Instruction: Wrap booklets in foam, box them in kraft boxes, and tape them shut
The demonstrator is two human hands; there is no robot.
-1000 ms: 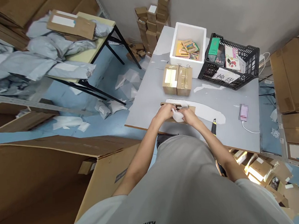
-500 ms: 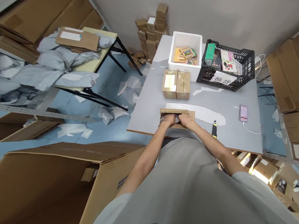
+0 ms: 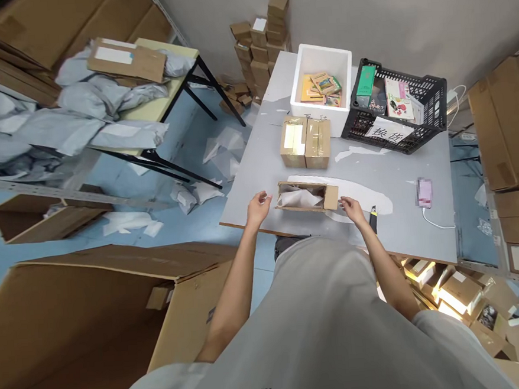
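A small open cardboard box [image 3: 331, 198] lies near the table's front edge, its right end flap folded outward. Crumpled white paper [image 3: 302, 197] fills part of it; what lies beneath is hidden. My left hand [image 3: 259, 209] hovers just left of the box, fingers loosely bent and apart, holding nothing. To the right, my right hand [image 3: 353, 209] has its fingers parted close to the flap; whether they touch it I cannot tell. A black and yellow utility knife [image 3: 373, 219] rests on the table beside my right wrist.
Behind the box stand two taped cartons [image 3: 305, 142], a white foam bin [image 3: 322, 112] with booklets and a black crate [image 3: 397, 131] with books. A phone [image 3: 424, 193] with a cable lies at right. A large open carton [image 3: 112, 255] stands at lower left.
Both hands have come out of the box and moved apart, one to each side. The box's opening and the white paper inside now show. The view has shifted slightly.
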